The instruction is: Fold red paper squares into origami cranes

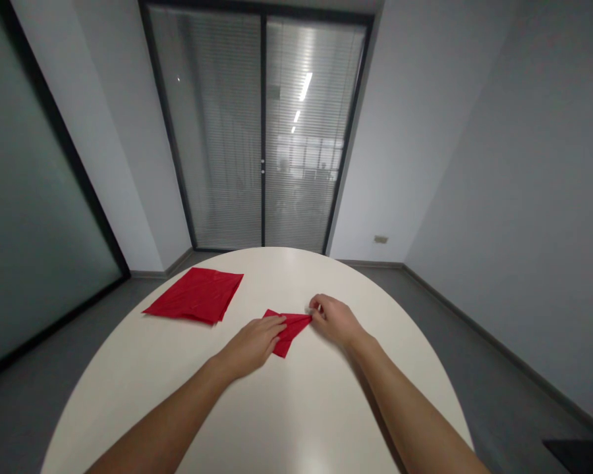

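A small folded red sheet, thin paper or cloth, lies on the white table between my hands. It has a pointed end to the right and a corner toward me. Flat across its left part rests my left hand, fingers stretched out and pressing it down. My right hand is closed in a pinch at the sheet's right tip; the fingers partly hide that end. A larger red sheet, creased and folded flat, lies apart from both hands at the far left of the table.
The round white table has a curved edge on both sides and at the back. Beyond it stand glass panels with blinds. Plain walls enclose the sides, and a dark object shows at the lower right.
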`<state>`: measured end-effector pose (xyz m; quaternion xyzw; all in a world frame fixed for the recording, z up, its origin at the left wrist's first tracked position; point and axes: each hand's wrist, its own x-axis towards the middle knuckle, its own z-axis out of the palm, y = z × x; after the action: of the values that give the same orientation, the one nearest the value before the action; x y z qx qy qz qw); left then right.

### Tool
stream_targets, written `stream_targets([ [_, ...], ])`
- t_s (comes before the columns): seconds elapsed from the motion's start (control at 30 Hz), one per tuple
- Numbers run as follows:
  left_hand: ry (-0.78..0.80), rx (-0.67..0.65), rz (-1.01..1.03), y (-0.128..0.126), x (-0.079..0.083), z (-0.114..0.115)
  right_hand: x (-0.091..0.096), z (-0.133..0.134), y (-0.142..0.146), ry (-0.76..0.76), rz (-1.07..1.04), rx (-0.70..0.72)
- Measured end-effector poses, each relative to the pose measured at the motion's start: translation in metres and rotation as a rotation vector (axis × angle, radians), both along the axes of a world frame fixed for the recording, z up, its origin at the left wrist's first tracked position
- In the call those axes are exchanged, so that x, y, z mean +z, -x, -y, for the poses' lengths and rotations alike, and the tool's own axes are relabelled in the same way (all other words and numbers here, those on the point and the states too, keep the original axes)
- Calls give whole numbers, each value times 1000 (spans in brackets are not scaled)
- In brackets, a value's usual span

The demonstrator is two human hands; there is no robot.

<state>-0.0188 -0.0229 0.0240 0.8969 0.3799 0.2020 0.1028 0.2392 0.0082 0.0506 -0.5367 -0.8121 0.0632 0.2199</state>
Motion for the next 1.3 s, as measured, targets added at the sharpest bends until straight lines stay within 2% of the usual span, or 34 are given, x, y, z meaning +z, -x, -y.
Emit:
stream_targets([
  [0.13, -6, -20, 9, 1, 1, -1, -7, -2, 8, 13, 0, 24],
  [0.27, -28, -34, -50, 1, 1, -1, -13, -7, 3, 49, -2, 51],
  [0.43, -39, -34, -107, 1, 2, -1, -5, -1, 15, -18, 50, 19],
  [0.53, -62, -24, -87, 0, 0, -2, -2, 12, 36, -39, 4, 130],
  [0.63, -60, -17, -50, 2, -4, -4, -8, 23, 52, 35, -2, 304],
  [0.83, 21, -32, -147, 6, -9, -2, -19, 18, 40, 287, 170, 163],
  [0.97, 66, -12, -200, 6, -6, 0, -16, 10, 29, 266, 207, 55],
  [1.03, 62, -7, -197, 6, -6, 0, -15, 10, 30, 196, 202, 94],
  [1.1, 56, -7, -189, 5, -6, 0, -16, 12, 33, 159, 175, 199],
  [1.2, 57, -14, -177, 5, -6, -1, -17, 16, 38, 209, 135, 324],
  [1.3, 82, 18, -196, 7, -4, 1, -17, 18, 39, 269, 133, 303],
])
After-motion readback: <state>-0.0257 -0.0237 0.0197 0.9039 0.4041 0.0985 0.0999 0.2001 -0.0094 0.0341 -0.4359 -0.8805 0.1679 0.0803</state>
